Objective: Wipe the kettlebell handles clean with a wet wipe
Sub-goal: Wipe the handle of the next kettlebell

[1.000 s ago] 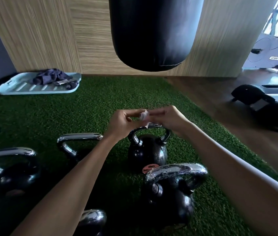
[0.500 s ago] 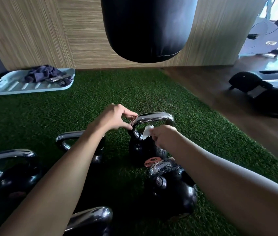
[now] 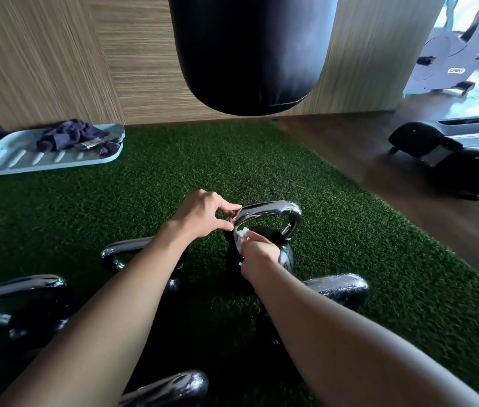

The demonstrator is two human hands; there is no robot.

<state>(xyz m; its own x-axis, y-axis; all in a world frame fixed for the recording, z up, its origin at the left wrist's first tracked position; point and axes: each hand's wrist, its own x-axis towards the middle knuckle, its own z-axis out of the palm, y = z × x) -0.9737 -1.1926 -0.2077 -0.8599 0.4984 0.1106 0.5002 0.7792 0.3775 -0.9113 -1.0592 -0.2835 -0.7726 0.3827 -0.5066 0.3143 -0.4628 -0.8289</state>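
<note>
Both hands, joined above the handle a second earlier, had parted. Our left hand [image 3: 206,214] pinched the chrome handle [image 3: 270,207] of the farthest kettlebell [image 3: 287,257] at its upper left. Our right hand [image 3: 258,254] gripped the white wet wipe [image 3: 242,232], pressing it to the handle's left leg. We counted five kettlebells, their bodies mostly hidden by our forearms [image 3: 115,318] or cut off. Green turf [image 3: 173,177] met a wood-panelled wall [image 3: 56,54]; one punching bag [image 3: 253,54] hung overhead.
</note>
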